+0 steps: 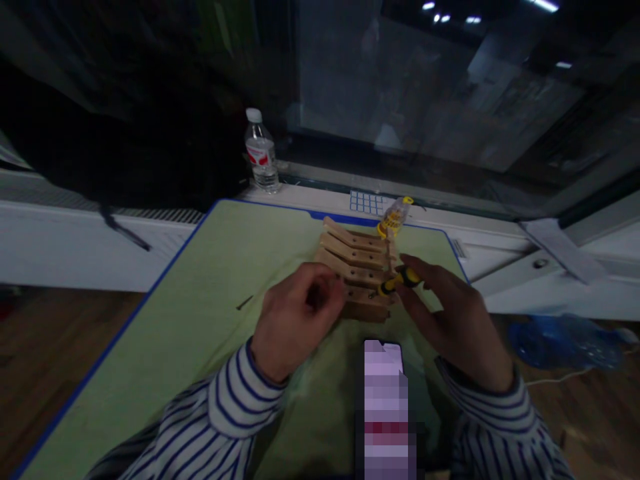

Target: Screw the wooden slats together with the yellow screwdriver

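A small slatted wooden piece (pixel 357 257) with dark screw holes rests on the green table. My right hand (pixel 457 313) grips the yellow and black handle of a screwdriver (pixel 403 280) between thumb and fingers. The tool's tip points left, towards the nearest slat. At the wood's left front corner, my left hand (pixel 297 317) is closed with thumb and fingertips together. Whether it pinches a small part or the slat's edge is too dark to tell. A thin dark screw-like rod (pixel 245 303) lies on the table left of that hand.
A phone (pixel 385 400) lies on the green table (pixel 165 320) in front of me, its screen blurred. Behind the wood sits a yellow-netted bag (pixel 395 217). A water bottle (pixel 261 153) stands on the sill by the window. Blue plastic jugs (pixel 565 340) are on the floor at right.
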The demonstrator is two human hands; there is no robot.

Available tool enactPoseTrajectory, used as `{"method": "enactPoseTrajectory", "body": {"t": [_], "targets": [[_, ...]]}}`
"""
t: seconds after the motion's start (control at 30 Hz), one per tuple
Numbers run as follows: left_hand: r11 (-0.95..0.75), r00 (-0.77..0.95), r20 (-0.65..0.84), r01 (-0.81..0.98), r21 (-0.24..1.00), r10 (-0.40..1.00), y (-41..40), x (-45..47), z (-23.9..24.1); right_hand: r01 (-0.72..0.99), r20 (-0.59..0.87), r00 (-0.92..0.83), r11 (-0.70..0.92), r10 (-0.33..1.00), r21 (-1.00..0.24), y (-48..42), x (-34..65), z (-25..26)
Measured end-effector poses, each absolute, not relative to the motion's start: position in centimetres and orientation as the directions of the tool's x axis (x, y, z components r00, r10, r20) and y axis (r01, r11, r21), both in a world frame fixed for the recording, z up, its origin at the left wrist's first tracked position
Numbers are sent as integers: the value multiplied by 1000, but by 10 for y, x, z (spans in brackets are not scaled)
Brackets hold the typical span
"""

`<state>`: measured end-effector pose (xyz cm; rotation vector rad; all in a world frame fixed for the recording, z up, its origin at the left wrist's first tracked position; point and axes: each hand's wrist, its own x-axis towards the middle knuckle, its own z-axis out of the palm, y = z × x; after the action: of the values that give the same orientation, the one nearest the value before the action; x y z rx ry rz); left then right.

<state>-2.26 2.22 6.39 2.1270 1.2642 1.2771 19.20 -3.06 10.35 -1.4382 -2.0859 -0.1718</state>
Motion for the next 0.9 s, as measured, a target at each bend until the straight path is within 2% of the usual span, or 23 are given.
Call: {"method": "enactPoseTrajectory", "body": {"t": [0.07, 0.13, 0.27, 0.37, 0.47, 0.67, 0.9], "targets": [[-607, 387, 474, 397, 689, 791, 28, -13, 73, 885, 513, -271, 420, 814, -199, -27, 192, 111], [-606, 536, 386, 324, 727, 750, 35, -3, 78, 892, 479, -287, 413, 830, -182, -23, 191, 117], [-536, 638, 255, 295, 791, 727, 46, 14, 76, 907, 426, -313, 400, 849, -131, -19, 189, 126], [-472, 665, 191, 272, 838, 722, 51, 19, 68, 908, 425, -323, 404, 846, -112, -18, 189, 127], [-442, 659, 186, 245, 863, 729, 53, 19, 60, 902, 431, -310, 406, 847, -149, -18, 189, 126], [-472, 647, 189, 297, 830, 739, 51, 19, 60, 910, 400, -291, 381, 869, -165, -18, 189, 130], [-460, 666, 179, 274, 844, 724, 49, 19, 65, 885, 314, -383, 442, 869, -143, -14, 191, 140]]}}
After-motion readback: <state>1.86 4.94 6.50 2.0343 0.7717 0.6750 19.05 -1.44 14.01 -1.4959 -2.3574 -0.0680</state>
